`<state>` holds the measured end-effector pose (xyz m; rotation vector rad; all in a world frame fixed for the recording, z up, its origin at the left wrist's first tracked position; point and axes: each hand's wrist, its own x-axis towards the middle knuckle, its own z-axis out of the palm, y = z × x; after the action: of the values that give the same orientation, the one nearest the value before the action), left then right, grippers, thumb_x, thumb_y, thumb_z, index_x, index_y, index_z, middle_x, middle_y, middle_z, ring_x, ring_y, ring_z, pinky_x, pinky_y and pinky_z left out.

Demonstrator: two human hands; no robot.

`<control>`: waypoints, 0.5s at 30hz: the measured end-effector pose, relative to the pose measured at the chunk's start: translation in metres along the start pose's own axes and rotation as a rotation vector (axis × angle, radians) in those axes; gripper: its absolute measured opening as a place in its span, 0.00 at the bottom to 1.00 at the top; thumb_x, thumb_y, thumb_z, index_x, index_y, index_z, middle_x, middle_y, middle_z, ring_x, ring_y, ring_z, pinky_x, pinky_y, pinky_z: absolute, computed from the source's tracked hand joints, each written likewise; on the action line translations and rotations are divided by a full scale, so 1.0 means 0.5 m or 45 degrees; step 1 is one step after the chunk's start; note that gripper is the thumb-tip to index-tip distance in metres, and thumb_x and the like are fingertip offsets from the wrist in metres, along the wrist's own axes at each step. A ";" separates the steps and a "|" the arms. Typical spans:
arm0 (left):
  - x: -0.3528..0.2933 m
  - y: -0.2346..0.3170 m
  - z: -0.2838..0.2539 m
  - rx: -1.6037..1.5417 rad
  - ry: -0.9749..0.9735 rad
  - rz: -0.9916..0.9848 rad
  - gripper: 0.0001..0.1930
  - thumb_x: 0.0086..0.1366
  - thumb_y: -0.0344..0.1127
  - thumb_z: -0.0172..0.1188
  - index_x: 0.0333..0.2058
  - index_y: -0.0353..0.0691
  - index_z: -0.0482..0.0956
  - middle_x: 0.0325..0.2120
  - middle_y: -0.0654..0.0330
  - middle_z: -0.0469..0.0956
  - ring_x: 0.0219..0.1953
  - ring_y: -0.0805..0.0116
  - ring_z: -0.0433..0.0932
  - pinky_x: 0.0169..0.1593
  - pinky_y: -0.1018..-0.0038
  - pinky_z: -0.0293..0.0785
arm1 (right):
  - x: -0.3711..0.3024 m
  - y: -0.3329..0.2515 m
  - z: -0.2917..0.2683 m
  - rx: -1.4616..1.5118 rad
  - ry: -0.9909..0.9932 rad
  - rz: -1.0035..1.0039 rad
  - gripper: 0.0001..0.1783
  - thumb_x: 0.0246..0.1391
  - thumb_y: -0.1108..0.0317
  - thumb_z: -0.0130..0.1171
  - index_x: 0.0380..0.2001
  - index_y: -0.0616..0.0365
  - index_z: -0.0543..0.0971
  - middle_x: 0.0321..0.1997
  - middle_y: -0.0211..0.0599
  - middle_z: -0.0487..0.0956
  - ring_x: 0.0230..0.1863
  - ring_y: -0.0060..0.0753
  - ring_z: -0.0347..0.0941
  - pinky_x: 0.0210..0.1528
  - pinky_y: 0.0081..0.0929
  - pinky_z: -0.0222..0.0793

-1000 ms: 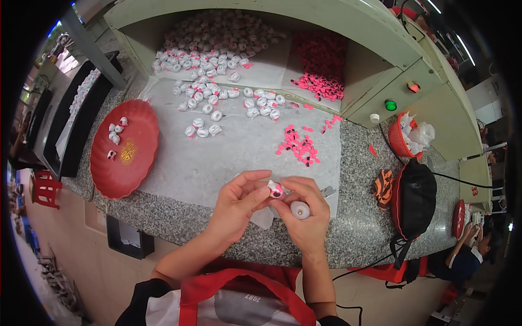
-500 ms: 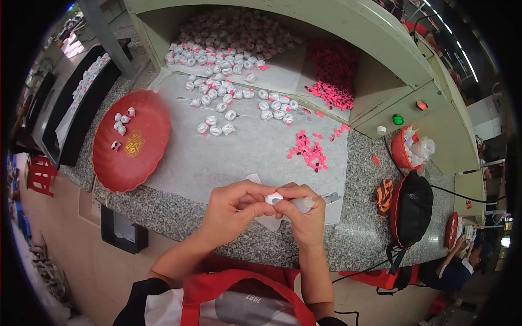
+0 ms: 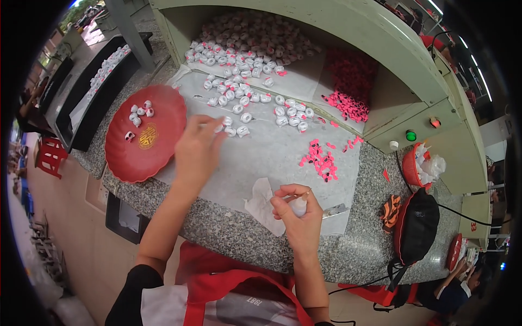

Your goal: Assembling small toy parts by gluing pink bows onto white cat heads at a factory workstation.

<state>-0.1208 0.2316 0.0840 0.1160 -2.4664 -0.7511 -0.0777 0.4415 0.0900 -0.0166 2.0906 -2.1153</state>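
My left hand (image 3: 198, 149), a little blurred, reaches over the sheet on the table. Its fingers are apart beside a small white rounded piece (image 3: 219, 129) at the left end of a loose cluster. My right hand (image 3: 298, 217) is closed round a small translucent squeeze bottle (image 3: 298, 206), above a crumpled white paper (image 3: 262, 201). Several white pieces with pink bits (image 3: 141, 111) lie on the red scalloped plate (image 3: 163, 157) at the left. Small pink pieces (image 3: 319, 160), some with black spots, are heaped right of centre on the sheet.
A pale green cabinet (image 3: 402, 98) arches over piles of white pieces (image 3: 255, 41) and pink pieces (image 3: 348, 106). On the right are a red basket (image 3: 411, 168) with plastic bags and a black pouch (image 3: 417, 225). A long black tray (image 3: 103, 106) stands far left.
My left hand has left my right hand and moved up and left to the white pieces. The white piece between my hands is gone from there; the plate shows one more. My right hand keeps the bottle.
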 end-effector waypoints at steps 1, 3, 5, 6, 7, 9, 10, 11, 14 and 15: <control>0.003 0.017 0.054 0.116 -0.085 0.140 0.13 0.48 0.29 0.60 0.35 0.42 0.77 0.33 0.59 0.71 0.31 0.61 0.73 0.30 0.69 0.72 | -0.002 0.008 -0.010 -0.031 0.000 -0.082 0.13 0.43 0.78 0.58 0.35 0.62 0.71 0.30 0.34 0.73 0.24 0.19 0.69 0.26 0.16 0.67; 0.013 0.013 0.096 0.263 -0.147 0.270 0.11 0.48 0.28 0.59 0.34 0.42 0.77 0.33 0.60 0.71 0.30 0.63 0.73 0.29 0.71 0.72 | -0.018 0.004 -0.021 -0.017 0.002 -0.079 0.16 0.43 0.79 0.57 0.37 0.61 0.69 0.30 0.33 0.71 0.26 0.20 0.69 0.27 0.16 0.67; 0.031 -0.001 0.124 0.448 -0.280 0.343 0.11 0.47 0.29 0.60 0.32 0.41 0.77 0.31 0.60 0.71 0.31 0.61 0.72 0.28 0.68 0.71 | -0.024 0.006 -0.045 -0.009 0.051 -0.081 0.18 0.43 0.80 0.56 0.40 0.60 0.66 0.30 0.32 0.70 0.27 0.20 0.68 0.28 0.16 0.67; 0.035 -0.005 0.122 0.448 -0.286 0.357 0.11 0.47 0.29 0.60 0.32 0.41 0.77 0.31 0.60 0.71 0.31 0.61 0.72 0.28 0.68 0.71 | -0.025 0.013 -0.058 -0.055 0.061 -0.151 0.20 0.43 0.81 0.55 0.42 0.60 0.65 0.30 0.33 0.69 0.28 0.21 0.69 0.30 0.16 0.67; 0.039 -0.009 0.116 0.421 -0.268 0.312 0.10 0.48 0.28 0.58 0.33 0.41 0.77 0.31 0.61 0.72 0.30 0.62 0.73 0.29 0.69 0.72 | -0.027 0.018 -0.065 -0.102 0.070 -0.221 0.21 0.44 0.83 0.53 0.43 0.59 0.63 0.30 0.33 0.69 0.29 0.22 0.69 0.31 0.17 0.67; 0.040 0.002 0.106 0.389 -0.255 0.279 0.10 0.49 0.27 0.57 0.33 0.42 0.76 0.31 0.61 0.72 0.30 0.63 0.74 0.29 0.70 0.72 | -0.029 0.010 -0.061 -0.022 0.046 -0.227 0.22 0.43 0.83 0.52 0.44 0.59 0.62 0.30 0.34 0.69 0.30 0.23 0.69 0.32 0.18 0.67; 0.034 0.022 0.105 0.094 -0.310 0.161 0.10 0.51 0.27 0.56 0.34 0.40 0.76 0.34 0.60 0.73 0.31 0.63 0.75 0.32 0.71 0.73 | -0.025 0.002 -0.066 0.041 0.024 -0.239 0.23 0.43 0.84 0.51 0.44 0.59 0.61 0.30 0.35 0.69 0.30 0.23 0.69 0.33 0.19 0.68; 0.023 0.031 0.090 -0.178 -0.363 0.026 0.09 0.53 0.26 0.55 0.35 0.39 0.76 0.36 0.59 0.73 0.33 0.64 0.76 0.34 0.73 0.74 | -0.023 -0.004 -0.062 0.048 0.029 -0.238 0.23 0.43 0.84 0.51 0.44 0.59 0.61 0.30 0.35 0.69 0.30 0.23 0.69 0.33 0.19 0.68; -0.017 0.069 0.053 -1.874 -0.709 -0.963 0.11 0.55 0.26 0.53 0.38 0.34 0.74 0.38 0.55 0.74 0.36 0.64 0.77 0.39 0.76 0.75 | -0.030 -0.038 -0.056 0.313 0.161 -0.169 0.23 0.41 0.85 0.51 0.44 0.61 0.62 0.31 0.37 0.69 0.30 0.24 0.69 0.33 0.20 0.68; -0.032 0.082 0.050 -1.876 -0.705 -0.969 0.11 0.55 0.26 0.53 0.38 0.34 0.74 0.38 0.55 0.74 0.36 0.64 0.77 0.39 0.76 0.75 | -0.034 -0.052 -0.062 0.321 0.216 -0.101 0.21 0.41 0.84 0.50 0.42 0.62 0.63 0.32 0.38 0.70 0.30 0.24 0.69 0.33 0.20 0.69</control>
<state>-0.1173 0.2820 0.0808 0.2965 -1.5619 -2.9647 -0.0676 0.4746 0.1173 0.1178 1.9200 -2.4934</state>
